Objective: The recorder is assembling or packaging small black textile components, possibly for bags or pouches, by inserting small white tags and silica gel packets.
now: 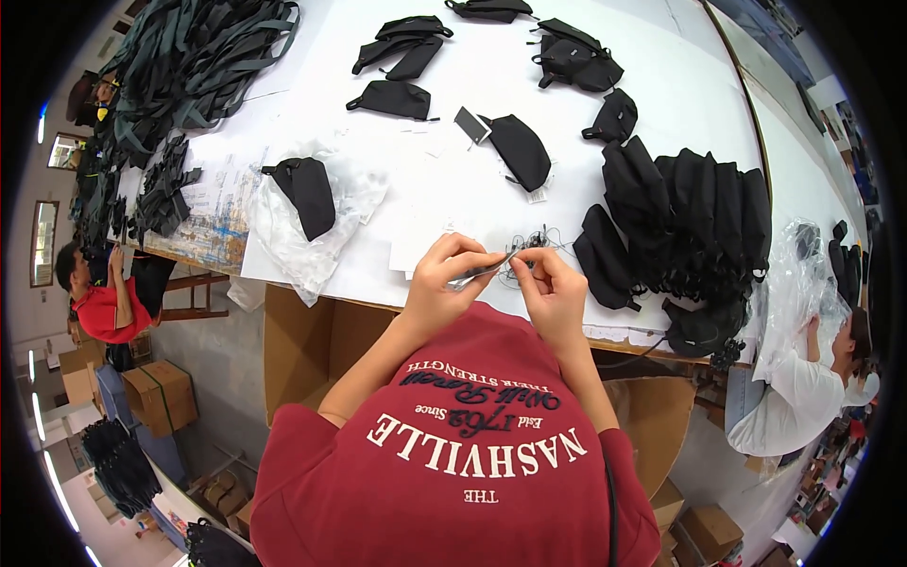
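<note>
Pinching metal snips [477, 275], left hand [442, 283], black threads [531, 244]

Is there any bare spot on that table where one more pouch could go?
Yes: the white table is bare between the bagged pouch and the oval pouch. The right side is crowded by the stacked pouches; straps fill the far left.

Black pouches [406, 47] lie scattered over the white surface [472, 142], one on a clear plastic bag [350, 203]. A stack of pouches [699, 213] stands at the right. Black straps [203, 57] pile up at far left. Cardboard boxes [161, 392] sit on the floor below.
</note>
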Available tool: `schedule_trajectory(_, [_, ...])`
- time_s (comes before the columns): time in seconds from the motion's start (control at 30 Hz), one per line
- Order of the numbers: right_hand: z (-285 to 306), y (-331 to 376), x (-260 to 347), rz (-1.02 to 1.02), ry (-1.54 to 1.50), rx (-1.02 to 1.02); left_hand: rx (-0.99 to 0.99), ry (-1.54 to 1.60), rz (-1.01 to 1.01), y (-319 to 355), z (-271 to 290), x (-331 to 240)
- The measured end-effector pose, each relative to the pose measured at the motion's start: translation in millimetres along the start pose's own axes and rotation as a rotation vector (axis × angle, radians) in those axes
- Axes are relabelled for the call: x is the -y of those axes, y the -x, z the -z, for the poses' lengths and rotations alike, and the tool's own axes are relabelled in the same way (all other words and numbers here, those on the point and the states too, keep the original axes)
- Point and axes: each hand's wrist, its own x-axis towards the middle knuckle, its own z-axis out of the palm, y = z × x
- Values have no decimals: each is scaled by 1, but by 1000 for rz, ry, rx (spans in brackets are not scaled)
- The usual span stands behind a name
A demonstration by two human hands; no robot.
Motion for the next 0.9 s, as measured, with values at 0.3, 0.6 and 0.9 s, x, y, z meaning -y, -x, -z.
schedule_trajectory(0.3, [5, 2, 7, 45, 28, -92, -15, 151, 3, -2, 1, -7])
schedule_trajectory(0.6, [5, -2, 11, 160, 18, -113, -50, 55, -144, -3, 3, -9])
schedule_trajectory(0.9, [17, 1, 10, 18, -111, 168, 349, 788, 349, -2, 10, 12])
